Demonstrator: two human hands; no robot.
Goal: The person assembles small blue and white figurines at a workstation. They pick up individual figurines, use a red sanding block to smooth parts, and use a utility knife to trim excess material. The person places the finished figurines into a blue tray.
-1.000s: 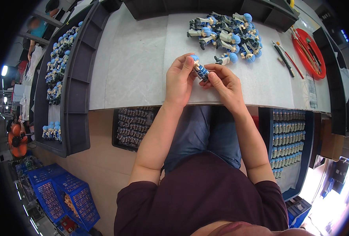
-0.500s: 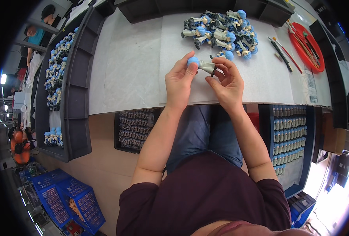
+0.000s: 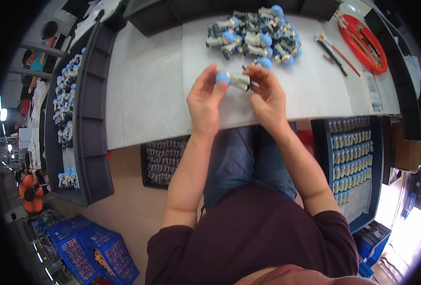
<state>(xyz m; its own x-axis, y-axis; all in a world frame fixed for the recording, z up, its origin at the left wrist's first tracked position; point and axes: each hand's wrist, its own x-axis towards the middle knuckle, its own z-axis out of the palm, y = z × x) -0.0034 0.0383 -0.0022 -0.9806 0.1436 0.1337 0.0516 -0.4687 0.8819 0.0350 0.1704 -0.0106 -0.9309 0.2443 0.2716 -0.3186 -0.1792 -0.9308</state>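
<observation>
A small figurine with a blue head, a pale grey-white body and dark feet lies sideways between my hands, just above the near part of the table. My left hand pinches its blue head between thumb and fingers. At the dark feet end, the thumb and curled fingers of my right hand close on it; their exact contact is partly hidden. Just beyond my fingers lies a heap of similar figurines, blue-headed, some with dark and blue parts.
A grey crate with figurines stands left; another dark bin borders the far edge. Brushes or pens lie right, beside a red oval tray. Below the table are a blue-rimmed crate of rowed figurines and a dark tray.
The whole view has shifted slightly. Both hands still have the figurine between them, and its body looks slightly turned.
</observation>
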